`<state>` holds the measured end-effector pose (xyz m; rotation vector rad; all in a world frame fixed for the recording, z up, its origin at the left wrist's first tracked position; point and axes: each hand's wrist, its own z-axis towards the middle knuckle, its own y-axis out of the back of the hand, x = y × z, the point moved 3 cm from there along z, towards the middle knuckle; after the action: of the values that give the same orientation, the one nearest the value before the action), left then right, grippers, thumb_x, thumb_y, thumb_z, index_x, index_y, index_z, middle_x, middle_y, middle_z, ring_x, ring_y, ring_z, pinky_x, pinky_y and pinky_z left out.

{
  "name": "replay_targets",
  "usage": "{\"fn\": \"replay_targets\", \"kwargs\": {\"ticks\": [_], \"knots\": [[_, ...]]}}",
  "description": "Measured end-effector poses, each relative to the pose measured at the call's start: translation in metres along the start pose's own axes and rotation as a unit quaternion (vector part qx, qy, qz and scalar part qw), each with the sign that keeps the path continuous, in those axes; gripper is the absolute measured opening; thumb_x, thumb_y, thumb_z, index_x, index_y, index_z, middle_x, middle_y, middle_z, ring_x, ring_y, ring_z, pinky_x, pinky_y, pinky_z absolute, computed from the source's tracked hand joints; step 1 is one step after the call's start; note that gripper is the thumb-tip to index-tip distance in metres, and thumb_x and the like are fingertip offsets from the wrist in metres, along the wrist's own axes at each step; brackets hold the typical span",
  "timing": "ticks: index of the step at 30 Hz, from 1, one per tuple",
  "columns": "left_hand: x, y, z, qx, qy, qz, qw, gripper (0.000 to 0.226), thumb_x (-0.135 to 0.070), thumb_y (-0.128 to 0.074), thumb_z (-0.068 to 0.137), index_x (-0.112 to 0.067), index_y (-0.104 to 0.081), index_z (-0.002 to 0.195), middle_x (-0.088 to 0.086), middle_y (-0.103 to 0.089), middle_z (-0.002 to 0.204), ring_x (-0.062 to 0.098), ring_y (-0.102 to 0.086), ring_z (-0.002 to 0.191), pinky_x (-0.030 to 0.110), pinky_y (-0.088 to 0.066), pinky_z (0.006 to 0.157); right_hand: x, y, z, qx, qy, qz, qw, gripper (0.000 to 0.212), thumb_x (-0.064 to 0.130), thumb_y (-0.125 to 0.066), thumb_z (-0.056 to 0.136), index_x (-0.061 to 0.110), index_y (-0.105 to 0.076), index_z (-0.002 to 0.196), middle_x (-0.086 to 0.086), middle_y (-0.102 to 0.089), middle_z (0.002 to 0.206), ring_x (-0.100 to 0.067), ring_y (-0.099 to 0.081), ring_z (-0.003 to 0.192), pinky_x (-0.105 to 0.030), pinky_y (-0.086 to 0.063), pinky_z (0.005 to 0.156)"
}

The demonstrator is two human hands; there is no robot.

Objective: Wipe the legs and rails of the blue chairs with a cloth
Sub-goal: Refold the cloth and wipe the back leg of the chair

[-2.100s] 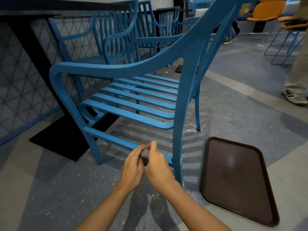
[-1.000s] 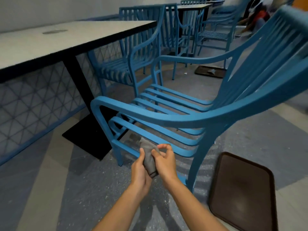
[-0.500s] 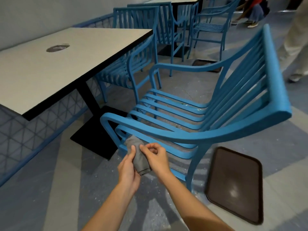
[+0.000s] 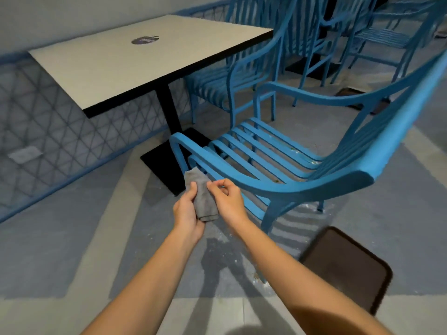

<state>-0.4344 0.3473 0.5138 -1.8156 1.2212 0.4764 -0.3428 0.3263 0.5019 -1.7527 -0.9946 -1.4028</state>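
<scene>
Nearest the camera, two bare forearms reach forward over the grey floor, and a brown tray lies flat on it to the right, well apart from the hands. The left hand is closed around the lower part of a folded grey cloth, thumb pressed on its left edge. The right hand touches the cloth's right edge with thumb and forefinger pinched on it, the other fingers loosely curled. The cloth stands nearly upright between the hands, its long axis running from the palms up and away, its top corner free.

Just beyond that top corner, slightly to the right, lies the near armrest of the blue chair. This rail curves from its front bend, far and left of the cloth, back towards the right, above the near rear leg. That leg is just right of the right hand. So the rail runs across the line of the cloth, and the right hand is the nearer one to both rail and leg. My guess is the cloth is being refolded before the wiping goes on.

Farther off, a white-topped table stands to the left, with more blue chairs behind.
</scene>
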Motion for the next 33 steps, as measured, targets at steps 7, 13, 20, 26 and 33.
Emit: {"fn": "replay_targets", "kwargs": {"ticks": [7, 13, 20, 26, 33], "knots": [[0.034, -0.011, -0.042, -0.060, -0.047, -0.037, 0.996, 0.042, -0.028, -0.055, 0.096, 0.002, -0.058, 0.126, 0.022, -0.062, 0.126, 0.037, -0.058, 0.118, 0.052, -0.044, 0.104, 0.003, 0.034, -0.028, 0.102, -0.007, -0.031, 0.994, 0.018, 0.031, -0.060, 0.091, 0.013, -0.061, 0.091, -0.017, -0.067, 0.091, -0.029, -0.064, 0.087, -0.045, -0.053, 0.084], [0.071, -0.021, -0.076, -0.118, -0.083, -0.076, 0.987, 0.042, -0.028, -0.054, 0.097, 0.003, -0.058, 0.126, 0.022, -0.063, 0.123, 0.035, -0.062, 0.113, 0.049, -0.049, 0.099, 0.006, 0.077, -0.049, 0.196, -0.014, -0.048, 0.979, 0.023, 0.028, -0.063, 0.091, 0.008, -0.066, 0.100, -0.010, -0.068, 0.094, -0.021, -0.064, 0.089, -0.033, -0.055, 0.078], [0.142, -0.026, -0.112, -0.255, -0.198, -0.028, 0.946, 0.013, -0.019, -0.061, 0.094, -0.009, -0.067, 0.088, -0.004, -0.069, 0.060, 0.007, -0.064, 0.051, 0.019, -0.050, 0.044, -0.032, 0.136, -0.075, 0.231, -0.024, -0.074, 0.970, 0.019, 0.020, -0.065, 0.089, 0.006, -0.070, 0.101, -0.001, -0.066, 0.084, -0.004, -0.058, 0.070, -0.013, -0.043, 0.060], [0.185, -0.032, -0.093, -0.239, -0.193, -0.014, 0.951, 0.016, -0.019, -0.063, 0.092, -0.014, -0.068, 0.077, 0.005, -0.068, 0.073, 0.020, -0.064, 0.070, 0.036, -0.055, 0.068, -0.075, 0.162, -0.066, 0.175, -0.053, -0.033, 0.983, 0.013, 0.016, -0.069, 0.086, 0.007, -0.070, 0.095, -0.001, -0.068, 0.080, -0.002, -0.061, 0.068, -0.008, -0.044, 0.054], [0.223, -0.017, -0.054, -0.209, -0.191, -0.001, 0.959, 0.015, -0.024, -0.066, 0.090, -0.013, -0.071, 0.081, 0.008, -0.072, 0.079, 0.020, -0.070, 0.073, 0.031, -0.055, 0.061, -0.123, 0.177, -0.051, 0.149, -0.053, 0.022, 0.987, 0.007, 0.022, -0.073, 0.082, 0.015, -0.073, 0.084, 0.005, -0.073, 0.079, 0.001, -0.067, 0.069, -0.010, -0.049, 0.057]]}}
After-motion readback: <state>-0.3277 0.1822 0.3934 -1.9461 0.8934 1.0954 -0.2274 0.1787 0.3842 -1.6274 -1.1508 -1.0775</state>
